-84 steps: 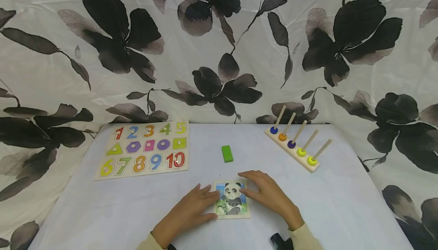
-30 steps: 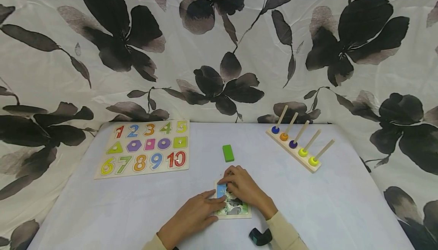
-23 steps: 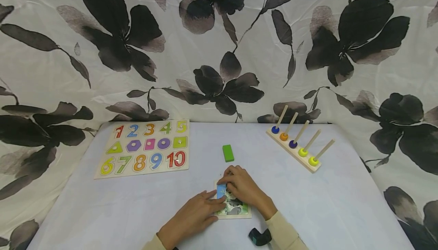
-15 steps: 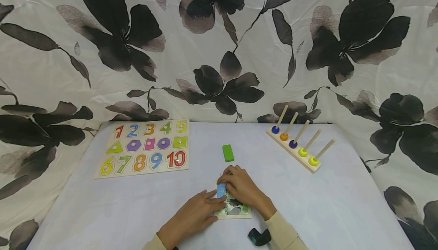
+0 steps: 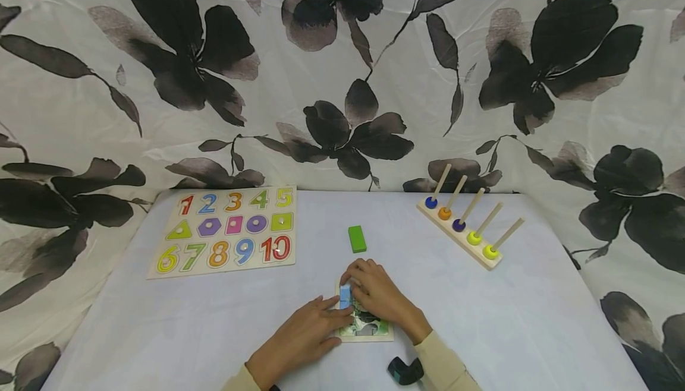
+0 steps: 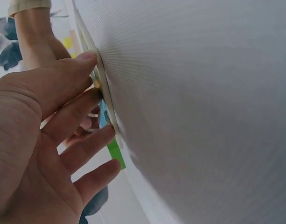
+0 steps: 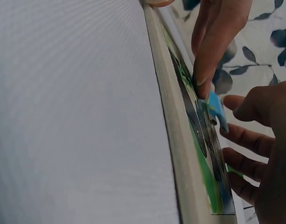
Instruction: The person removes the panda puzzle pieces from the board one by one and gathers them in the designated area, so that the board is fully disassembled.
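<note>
A small panda jigsaw puzzle in a pale wooden frame lies on the table in front of the person. At its top left corner the right hand pinches a blue puzzle piece by its edges; the right wrist view shows this piece tilted up out of the picture. The left hand rests on the puzzle's left side with its fingers fairly straight. One left fingertip touches the puzzle beside the raised piece, and the left thumb lies at the frame's edge. Much of the panda is hidden beneath the right hand.
A green block lies just beyond the puzzle. A number and shape board is at the back left. At the back right stands a peg stacker with coloured rings. A black object sits by the right sleeve.
The right hand has moved left from the puzzle's right edge to its top left corner. The left fingers have slid further onto the puzzle. Lately the blue piece has tilted up.
</note>
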Available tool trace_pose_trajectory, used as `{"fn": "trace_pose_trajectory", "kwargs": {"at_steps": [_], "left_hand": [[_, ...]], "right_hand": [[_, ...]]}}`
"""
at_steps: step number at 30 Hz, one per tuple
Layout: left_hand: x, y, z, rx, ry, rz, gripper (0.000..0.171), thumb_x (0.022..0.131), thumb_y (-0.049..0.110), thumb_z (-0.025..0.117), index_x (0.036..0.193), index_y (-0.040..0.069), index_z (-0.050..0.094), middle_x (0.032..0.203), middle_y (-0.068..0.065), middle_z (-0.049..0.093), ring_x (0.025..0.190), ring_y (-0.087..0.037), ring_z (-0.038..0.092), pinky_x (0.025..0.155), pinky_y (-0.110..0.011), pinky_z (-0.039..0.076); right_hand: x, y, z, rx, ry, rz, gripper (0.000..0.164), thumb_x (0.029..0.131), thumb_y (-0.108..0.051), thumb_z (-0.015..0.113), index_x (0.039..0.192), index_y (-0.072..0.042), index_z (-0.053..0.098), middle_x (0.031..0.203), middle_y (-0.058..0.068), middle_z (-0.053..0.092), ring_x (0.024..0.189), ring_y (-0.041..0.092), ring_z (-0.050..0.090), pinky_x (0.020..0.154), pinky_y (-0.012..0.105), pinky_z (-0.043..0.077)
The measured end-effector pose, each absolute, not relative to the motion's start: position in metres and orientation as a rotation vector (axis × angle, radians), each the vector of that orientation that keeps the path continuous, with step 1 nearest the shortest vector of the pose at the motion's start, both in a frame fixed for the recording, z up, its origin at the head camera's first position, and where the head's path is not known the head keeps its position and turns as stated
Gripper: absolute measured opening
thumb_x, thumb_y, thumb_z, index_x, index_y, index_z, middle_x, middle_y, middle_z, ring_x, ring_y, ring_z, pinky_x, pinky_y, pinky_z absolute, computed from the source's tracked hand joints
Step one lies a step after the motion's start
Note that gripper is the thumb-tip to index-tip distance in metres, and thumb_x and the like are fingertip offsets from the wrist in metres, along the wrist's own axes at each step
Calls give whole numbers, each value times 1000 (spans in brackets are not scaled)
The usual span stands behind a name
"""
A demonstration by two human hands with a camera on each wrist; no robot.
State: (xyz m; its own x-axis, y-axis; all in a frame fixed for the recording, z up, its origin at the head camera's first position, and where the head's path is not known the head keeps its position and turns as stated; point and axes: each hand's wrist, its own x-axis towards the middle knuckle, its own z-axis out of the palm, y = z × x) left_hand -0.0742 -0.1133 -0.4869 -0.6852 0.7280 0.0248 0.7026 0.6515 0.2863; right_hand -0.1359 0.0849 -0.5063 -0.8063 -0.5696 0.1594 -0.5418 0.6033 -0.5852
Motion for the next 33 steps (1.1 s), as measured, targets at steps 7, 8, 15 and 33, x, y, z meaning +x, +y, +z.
{"fn": "trace_pose_trajectory", "kwargs": {"at_steps": [7,8,15,33], "left_hand": [[-74,-114,-488,1217,2775,412,39,84,26,73,123,20,67,130,6,61,127,-26,52,101,-49,44],[-74,-114,-488,1216,2775,409,39,84,26,73,123,20,67,130,6,61,127,-26,52,101,-49,44],[-74,-114,-487,1219,2785,389,39,84,27,73,122,21,67,130,6,61,126,-26,52,101,-48,44],[-73,-114,-485,1178,2771,402,40,84,26,73,123,21,66,132,7,59,126,-26,53,102,-48,43]], "right_hand": [[-135,87,-503,-950,2703,-1069,19,91,-12,58,106,-19,68,109,-8,65,99,9,51,87,36,42],[-135,88,-503,-945,2692,-1082,19,91,-12,60,107,-18,68,108,-9,65,98,9,51,87,36,43],[-136,93,-503,-907,2580,-1196,23,88,-9,67,111,-13,69,108,-6,68,101,10,54,91,33,46],[-140,104,-506,-675,2546,-1437,19,89,-20,68,107,-17,74,100,-9,68,97,10,60,89,33,50]]}}
